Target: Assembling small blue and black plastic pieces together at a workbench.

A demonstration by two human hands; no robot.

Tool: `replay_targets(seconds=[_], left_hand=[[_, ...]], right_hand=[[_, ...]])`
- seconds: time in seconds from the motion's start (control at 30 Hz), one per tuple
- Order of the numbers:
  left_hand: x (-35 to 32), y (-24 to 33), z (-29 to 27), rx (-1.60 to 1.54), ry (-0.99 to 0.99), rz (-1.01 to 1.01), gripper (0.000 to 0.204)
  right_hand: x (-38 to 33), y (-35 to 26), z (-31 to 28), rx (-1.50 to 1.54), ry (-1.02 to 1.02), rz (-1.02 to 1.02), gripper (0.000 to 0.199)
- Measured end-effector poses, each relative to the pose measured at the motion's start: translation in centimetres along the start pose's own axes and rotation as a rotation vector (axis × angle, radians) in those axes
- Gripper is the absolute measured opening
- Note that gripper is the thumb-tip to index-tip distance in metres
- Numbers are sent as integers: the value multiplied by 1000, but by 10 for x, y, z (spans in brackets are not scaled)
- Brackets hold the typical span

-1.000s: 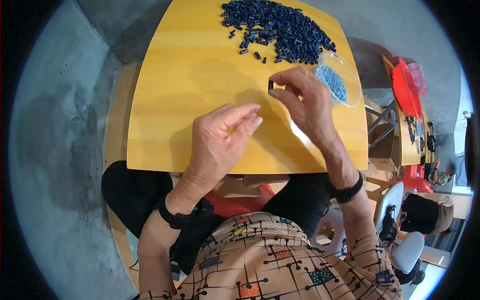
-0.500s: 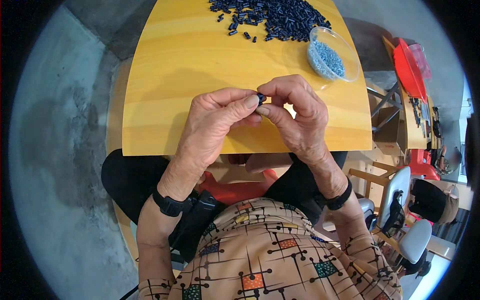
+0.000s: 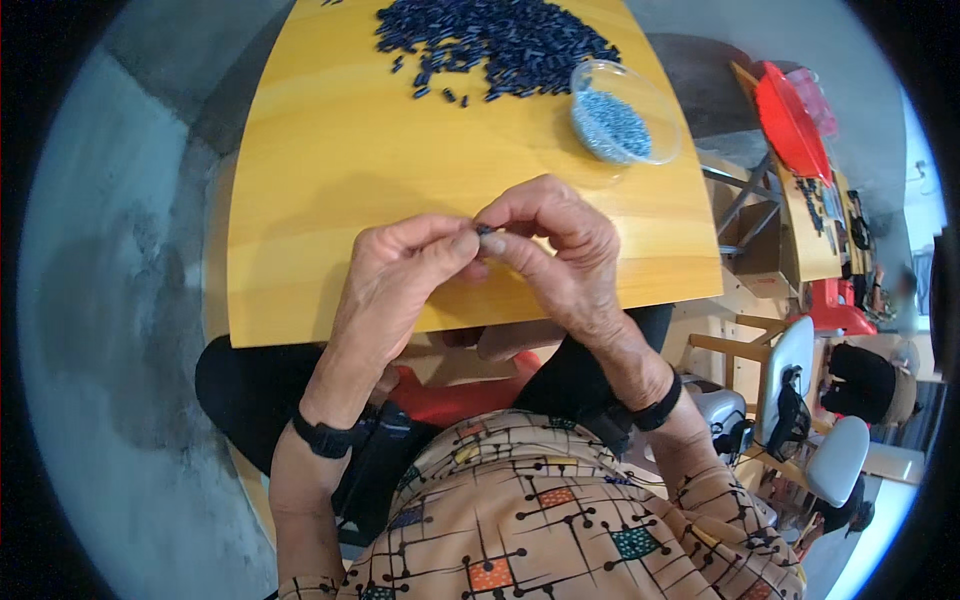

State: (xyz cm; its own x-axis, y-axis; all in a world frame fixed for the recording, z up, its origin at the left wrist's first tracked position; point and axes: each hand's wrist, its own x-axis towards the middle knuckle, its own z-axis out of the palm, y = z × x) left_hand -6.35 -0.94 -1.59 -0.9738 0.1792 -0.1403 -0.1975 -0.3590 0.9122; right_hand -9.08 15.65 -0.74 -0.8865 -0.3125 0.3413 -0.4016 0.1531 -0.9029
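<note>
Both the left hand (image 3: 400,275) and right hand (image 3: 560,250) pinch one small dark piece (image 3: 485,230) between closed fingertips, steadying it above the worktop (image 3: 330,200).

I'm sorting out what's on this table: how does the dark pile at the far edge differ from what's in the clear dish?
The dark blue pieces are oblong and lie loose on the yellow table, with strays at the pile's edge. The pale blue beads are lighter and finer, and are kept inside the clear dish. The dark pile spreads much wider. Both sit at the table's far side, beyond both hands.
</note>
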Motion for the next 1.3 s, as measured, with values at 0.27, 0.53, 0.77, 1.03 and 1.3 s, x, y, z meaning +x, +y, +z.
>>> replay_targets(seconds=[0.27, 0.53, 0.77, 1.03, 1.3], left_hand=[[2, -10, 6, -156, -36, -96, 18], [6, -10, 9, -13, -8, -50, 16], [9, -13, 10, 71, 20, -48, 16], [7, -12, 8, 105, -2, -72, 16], [10, -13, 7, 72, 7, -63, 16]], right_hand=[[-4, -16, -24, -255, -81, -199, 20], [70, 13, -131, -738, 131, -182, 11], [94, 60, -142, -969, -253, 51, 23], [80, 58, -126, -1080, -238, 49, 20], [75, 61, -132, -1001, -103, -3, 9]])
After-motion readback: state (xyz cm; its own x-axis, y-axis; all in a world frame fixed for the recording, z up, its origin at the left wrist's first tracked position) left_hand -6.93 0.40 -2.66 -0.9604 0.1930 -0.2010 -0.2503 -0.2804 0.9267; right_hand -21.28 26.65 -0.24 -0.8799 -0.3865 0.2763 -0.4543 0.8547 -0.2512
